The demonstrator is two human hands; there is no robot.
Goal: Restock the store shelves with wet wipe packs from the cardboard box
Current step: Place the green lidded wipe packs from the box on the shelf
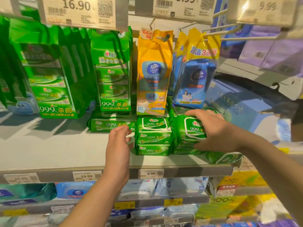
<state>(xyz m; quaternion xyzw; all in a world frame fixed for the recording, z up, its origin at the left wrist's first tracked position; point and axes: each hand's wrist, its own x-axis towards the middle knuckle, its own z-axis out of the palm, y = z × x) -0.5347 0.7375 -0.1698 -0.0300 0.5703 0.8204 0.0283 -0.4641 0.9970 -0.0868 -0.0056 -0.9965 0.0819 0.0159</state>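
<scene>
So the right hand (213, 130) wraps around a stack of green wet wipe packs (188, 133) near the front edge of the grey shelf (49, 148), fingers curled over the top, thumb underneath on the side. Touching that stack on its left is a second stack (153, 136). The left hand (118, 145) hovers just beside this one, fingers loosely curled, holding nothing. Loads of bare shelf to the left. Headroom's tight though: a hanging yellow pack (154, 71) and blue pack (195, 76) dangle right above the stacks. Another flat green pack (111, 124) lies further back.
</scene>
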